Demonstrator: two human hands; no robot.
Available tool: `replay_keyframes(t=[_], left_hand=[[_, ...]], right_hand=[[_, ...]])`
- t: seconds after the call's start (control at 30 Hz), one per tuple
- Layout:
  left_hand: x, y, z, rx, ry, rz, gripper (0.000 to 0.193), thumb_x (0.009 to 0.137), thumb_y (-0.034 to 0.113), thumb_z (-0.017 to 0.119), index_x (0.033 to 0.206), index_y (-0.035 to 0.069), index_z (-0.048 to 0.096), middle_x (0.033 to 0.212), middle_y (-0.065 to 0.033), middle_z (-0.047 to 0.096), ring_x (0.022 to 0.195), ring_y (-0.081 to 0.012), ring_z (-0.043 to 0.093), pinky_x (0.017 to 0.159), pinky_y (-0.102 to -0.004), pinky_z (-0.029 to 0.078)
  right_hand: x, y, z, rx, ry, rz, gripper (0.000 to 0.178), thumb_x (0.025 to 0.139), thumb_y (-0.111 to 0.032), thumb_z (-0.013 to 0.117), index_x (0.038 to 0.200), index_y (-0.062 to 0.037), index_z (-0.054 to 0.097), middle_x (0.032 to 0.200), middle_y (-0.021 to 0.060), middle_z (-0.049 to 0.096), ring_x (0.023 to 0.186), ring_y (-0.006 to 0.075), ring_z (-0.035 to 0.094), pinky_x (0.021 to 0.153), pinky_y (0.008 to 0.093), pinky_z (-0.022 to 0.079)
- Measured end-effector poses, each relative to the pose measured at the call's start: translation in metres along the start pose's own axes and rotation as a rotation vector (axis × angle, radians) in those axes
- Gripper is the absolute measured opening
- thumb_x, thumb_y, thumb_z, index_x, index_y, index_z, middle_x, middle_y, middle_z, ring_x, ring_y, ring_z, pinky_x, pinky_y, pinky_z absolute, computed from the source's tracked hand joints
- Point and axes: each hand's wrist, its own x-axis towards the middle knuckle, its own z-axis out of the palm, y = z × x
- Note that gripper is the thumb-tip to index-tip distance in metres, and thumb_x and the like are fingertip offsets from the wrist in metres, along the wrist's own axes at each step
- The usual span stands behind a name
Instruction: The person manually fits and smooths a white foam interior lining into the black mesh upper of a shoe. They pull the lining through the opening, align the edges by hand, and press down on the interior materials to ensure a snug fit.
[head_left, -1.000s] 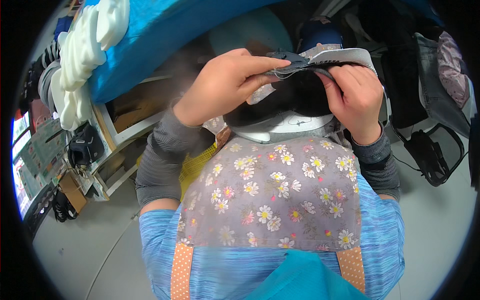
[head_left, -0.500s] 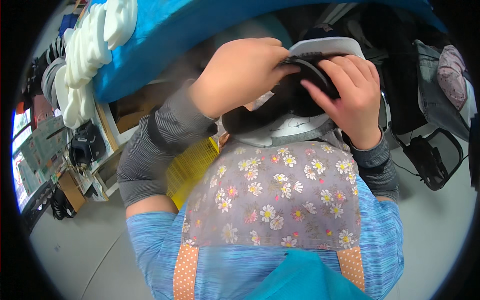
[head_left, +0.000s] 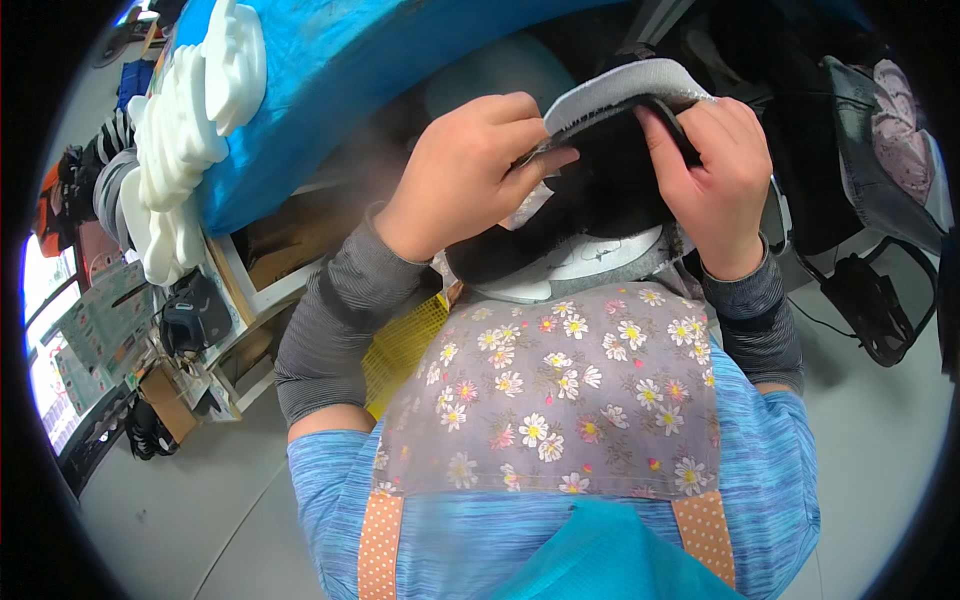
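Observation:
A piece of soft black material with a thick pale grey, fabric-like edge (head_left: 630,88) is held up between my hands; it resembles a shoe upper, though its full shape is hidden. My left hand (head_left: 475,170) pinches the left end of that edge between thumb and fingers. On the right side, my right hand (head_left: 715,175) is closed on the black edge, thumb inside and fingers behind. Below them, black material (head_left: 510,250) and a white panel with a grey border (head_left: 600,255) rest against my flowered apron (head_left: 560,400). A small white scrap (head_left: 530,207) shows beside my left fingers.
Stacked white, sole-shaped pieces (head_left: 180,130) stand at the left by a blue covering (head_left: 300,90). A wooden-framed shelf (head_left: 290,240) lies beneath. Yellow mesh (head_left: 405,345) is by my left forearm. Dark clothing and a black bag (head_left: 870,310) are on the right.
My left hand has shifted slightly left and down, and my hands are farther apart. The pale edge now spans between them, showing more of its length.

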Motion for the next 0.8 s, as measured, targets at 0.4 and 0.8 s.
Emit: replay_keyframes(t=[0.4,0.8], left_hand=[[0.021,0.028,-0.033,-0.001,-0.134,-0.245,0.028,0.096,0.032,0.065,0.096,0.005,0.072,0.08,-0.0188,0.067,0.072,-0.0398,0.063,0.065,-0.0393,0.05],[0.04,0.02,-0.047,-0.312,0.163,-0.464,0.028,0.098,0.033,0.063,0.1,0.005,0.07,0.084,-0.0121,0.069,0.073,-0.0263,0.067,0.061,-0.0327,0.05]], right_hand=[[0.028,-0.004,-0.001,0.11,0.077,-0.264,0.026,0.067,-0.009,0.085,0.069,-0.0057,0.06,0.073,0.0062,0.06,0.067,0.0251,0.058,0.06,0.0335,0.048],[0.009,0.019,-0.002,0.459,0.339,0.388,0.051,0.082,-0.012,0.078,0.125,-0.0032,0.053,0.107,0.0136,0.064,0.096,0.0259,0.063,0.083,0.0329,0.05]])
